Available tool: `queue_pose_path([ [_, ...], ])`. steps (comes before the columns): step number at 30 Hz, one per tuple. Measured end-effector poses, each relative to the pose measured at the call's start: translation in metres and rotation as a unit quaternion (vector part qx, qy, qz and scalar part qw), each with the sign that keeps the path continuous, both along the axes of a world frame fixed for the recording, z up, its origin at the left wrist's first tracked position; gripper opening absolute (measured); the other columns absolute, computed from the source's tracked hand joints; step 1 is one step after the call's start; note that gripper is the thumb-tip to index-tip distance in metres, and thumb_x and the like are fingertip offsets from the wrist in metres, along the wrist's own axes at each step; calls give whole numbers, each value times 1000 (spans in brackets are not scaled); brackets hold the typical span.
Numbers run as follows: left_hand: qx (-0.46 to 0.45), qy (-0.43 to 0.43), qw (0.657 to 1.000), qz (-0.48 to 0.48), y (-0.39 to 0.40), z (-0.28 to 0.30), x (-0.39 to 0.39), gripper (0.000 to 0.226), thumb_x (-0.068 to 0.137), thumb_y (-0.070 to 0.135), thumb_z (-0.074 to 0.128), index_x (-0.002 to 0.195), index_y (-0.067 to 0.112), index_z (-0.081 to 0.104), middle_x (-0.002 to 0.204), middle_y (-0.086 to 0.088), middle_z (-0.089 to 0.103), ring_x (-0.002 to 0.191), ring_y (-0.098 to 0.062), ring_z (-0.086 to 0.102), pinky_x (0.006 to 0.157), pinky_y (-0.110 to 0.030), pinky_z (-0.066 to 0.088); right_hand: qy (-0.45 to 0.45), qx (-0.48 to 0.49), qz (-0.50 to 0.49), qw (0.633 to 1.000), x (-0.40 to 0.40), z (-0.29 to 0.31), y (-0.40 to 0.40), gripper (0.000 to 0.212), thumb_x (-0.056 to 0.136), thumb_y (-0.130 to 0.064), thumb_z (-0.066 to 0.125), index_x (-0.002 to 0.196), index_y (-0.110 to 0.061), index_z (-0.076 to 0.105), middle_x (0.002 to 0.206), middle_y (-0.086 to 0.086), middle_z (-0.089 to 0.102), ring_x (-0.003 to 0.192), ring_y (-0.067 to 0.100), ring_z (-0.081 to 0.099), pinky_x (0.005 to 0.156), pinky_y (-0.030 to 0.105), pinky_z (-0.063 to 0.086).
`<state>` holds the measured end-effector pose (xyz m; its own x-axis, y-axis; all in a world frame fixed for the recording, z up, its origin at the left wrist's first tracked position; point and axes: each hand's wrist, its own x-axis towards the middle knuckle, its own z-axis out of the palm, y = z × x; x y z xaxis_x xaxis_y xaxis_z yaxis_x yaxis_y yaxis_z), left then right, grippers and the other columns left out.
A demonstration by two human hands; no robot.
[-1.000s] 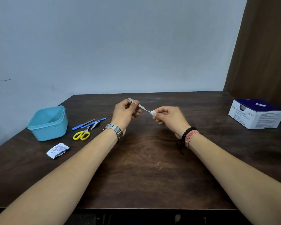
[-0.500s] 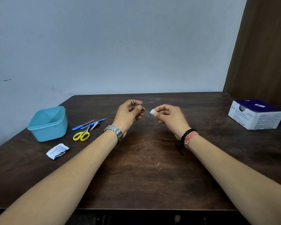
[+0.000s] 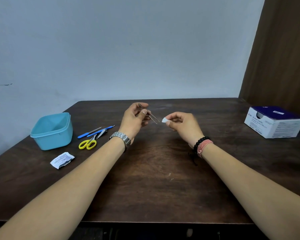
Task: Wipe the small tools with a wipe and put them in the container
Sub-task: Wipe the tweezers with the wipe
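Note:
My left hand [image 3: 134,119] pinches metal tweezers [image 3: 152,116] above the middle of the table, tips pointing down and right. My right hand [image 3: 182,124] pinches a small white wipe [image 3: 164,120] a short way right of the tweezer tips, not touching them. The light blue container [image 3: 53,131] stands at the left of the table. Beside it lie yellow-handled scissors [image 3: 87,143], nail clippers [image 3: 102,132] and two blue-handled tools [image 3: 87,133].
A torn white wipe packet [image 3: 61,160] lies near the left front of the dark wooden table [image 3: 154,179]. A white and purple box of swabs [image 3: 274,123] sits at the right rear. A pale wall stands behind.
The wipe has come off the tweezer tips and my right hand has drawn to the right. My left hand has tilted the tweezers so the tips point lower.

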<state>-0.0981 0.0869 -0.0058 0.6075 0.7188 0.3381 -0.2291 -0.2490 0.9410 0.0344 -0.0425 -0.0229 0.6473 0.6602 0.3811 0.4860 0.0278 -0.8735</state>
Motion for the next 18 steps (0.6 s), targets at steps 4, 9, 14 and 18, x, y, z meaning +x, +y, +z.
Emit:
queue_pose_path([
  [4, 19, 23, 998, -50, -4, -1, 0, 19, 100, 7, 47, 106, 20, 59, 94, 3, 68, 84, -14, 66, 69, -25, 54, -2, 3, 27, 1000, -4, 1, 1, 23, 85, -4, 70, 79, -27, 72, 88, 7, 74, 80, 16, 66, 79, 33, 58],
  [9, 33, 35, 996, -78, -8, -3, 1, 22, 99, 4, 47, 102, 22, 59, 92, 2, 70, 84, -9, 66, 73, -27, 53, -16, -4, 38, 999, -8, 2, -1, 23, 85, -3, 70, 80, -25, 70, 88, 8, 75, 82, 18, 69, 79, 33, 59],
  [14, 22, 21, 997, -76, -7, -2, 1, 18, 98, 5, 51, 100, 20, 60, 92, -1, 70, 85, -14, 66, 76, -29, 55, -85, -28, 9, 996, -10, 3, -1, 19, 82, -5, 73, 80, -24, 72, 80, -3, 73, 78, 10, 68, 75, 19, 54],
  [18, 11, 26, 996, -79, -6, -4, 1, 15, 97, 6, 54, 102, 18, 61, 92, -3, 71, 84, -15, 67, 75, -28, 56, -119, -36, 7, 992, -14, 4, -2, 15, 81, -10, 74, 79, -24, 73, 76, -9, 72, 70, 2, 65, 66, 9, 48],
])
